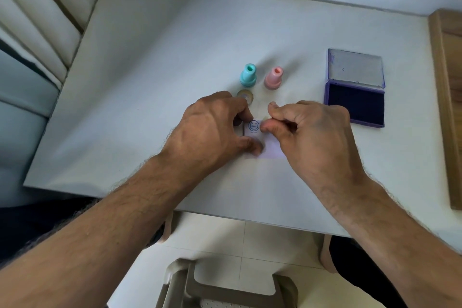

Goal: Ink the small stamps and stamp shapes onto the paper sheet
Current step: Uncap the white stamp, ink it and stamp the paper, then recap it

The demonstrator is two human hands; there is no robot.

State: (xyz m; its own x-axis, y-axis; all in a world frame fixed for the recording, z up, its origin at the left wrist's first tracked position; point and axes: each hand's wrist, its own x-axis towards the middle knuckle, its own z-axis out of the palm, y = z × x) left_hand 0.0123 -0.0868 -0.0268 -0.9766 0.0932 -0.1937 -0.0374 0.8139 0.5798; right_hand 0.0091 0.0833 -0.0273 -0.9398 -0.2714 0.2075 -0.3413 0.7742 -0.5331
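Note:
A small white paper sheet lies near the table's middle and bears one round blue print at its upper left. My left hand presses on the sheet's left edge with thumb and fingertips. My right hand hovers over the sheet's right part, its thumb and forefinger pinched on a small pale stamp that is mostly hidden. A teal stamp and a pink stamp stand upright behind the hands. A yellowish stamp sits by my left forefinger. The purple ink pad lies open at the right.
The pad's clear lid is folded back behind it. A wooden board runs along the table's right edge. Cushions are at the left. A plastic stool stands under the near table edge.

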